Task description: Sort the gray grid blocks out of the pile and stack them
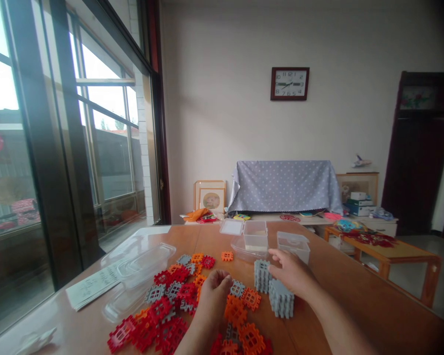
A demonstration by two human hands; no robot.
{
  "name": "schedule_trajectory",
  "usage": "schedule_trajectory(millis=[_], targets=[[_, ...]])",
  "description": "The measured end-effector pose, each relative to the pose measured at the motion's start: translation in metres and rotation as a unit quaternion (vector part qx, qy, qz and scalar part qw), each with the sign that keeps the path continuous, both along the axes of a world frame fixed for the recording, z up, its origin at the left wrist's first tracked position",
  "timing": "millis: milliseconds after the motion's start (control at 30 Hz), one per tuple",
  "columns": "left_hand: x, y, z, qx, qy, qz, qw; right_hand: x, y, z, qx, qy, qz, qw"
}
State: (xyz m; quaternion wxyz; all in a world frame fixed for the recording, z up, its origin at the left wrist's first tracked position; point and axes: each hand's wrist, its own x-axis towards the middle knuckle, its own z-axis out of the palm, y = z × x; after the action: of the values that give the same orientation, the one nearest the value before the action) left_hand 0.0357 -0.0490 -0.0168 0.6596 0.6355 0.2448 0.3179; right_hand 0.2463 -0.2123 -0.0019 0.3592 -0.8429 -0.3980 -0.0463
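My left hand [215, 292] is over a loose pile of plastic interlocking building tiles, its fingers curled and pinched together. Whatever may be between those fingertips is hidden. Red tiles [161, 309], orange tiles [236, 309] and grey tiles [155, 293] lie mixed around and under it. To the right, my right hand [294, 271] reaches over two neat stacks of grey tiles, thumb and forefinger apart. Its thumb is at the top edge of the left grey stack [262, 277]; contact is unclear. Just below the palm stands the other grey stack [281, 299].
Clear plastic boxes [256, 236] [293, 246] stand beyond the hands. Transparent lids [144, 264] and written paper sheets [94, 286] lie at left on the wooden table [318, 320]. A low bench [395, 254] stands at right, a cloth-covered object [284, 186] by the wall.
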Motion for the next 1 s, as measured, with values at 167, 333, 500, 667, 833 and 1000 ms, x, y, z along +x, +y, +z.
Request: schedule_trajectory(millis=[167,333,500,667,833,1000], targets=[[0.002,0.002,-0.004,0.018,0.001,-0.008,1.0,0.0,0.003,0.003,-0.041,0.008,0.03,0.999],[0.001,0.002,-0.003,0.011,0.002,-0.005,1.0,0.004,0.008,-0.002,-0.046,0.022,0.055,0.997],[0.001,0.002,-0.002,0.002,0.002,0.003,1.0,0.008,0.011,-0.007,-0.032,0.037,0.064,0.997],[0.001,0.003,-0.004,0.006,0.005,0.006,1.0,0.006,0.01,-0.004,-0.006,0.032,0.067,0.997],[0.0,0.006,-0.006,0.007,0.01,0.009,1.0,-0.016,0.008,0.007,0.026,0.019,0.068,0.997],[0.003,0.011,-0.014,0.11,0.068,0.05,0.99,-0.072,0.006,0.012,0.009,0.052,0.086,0.995]])
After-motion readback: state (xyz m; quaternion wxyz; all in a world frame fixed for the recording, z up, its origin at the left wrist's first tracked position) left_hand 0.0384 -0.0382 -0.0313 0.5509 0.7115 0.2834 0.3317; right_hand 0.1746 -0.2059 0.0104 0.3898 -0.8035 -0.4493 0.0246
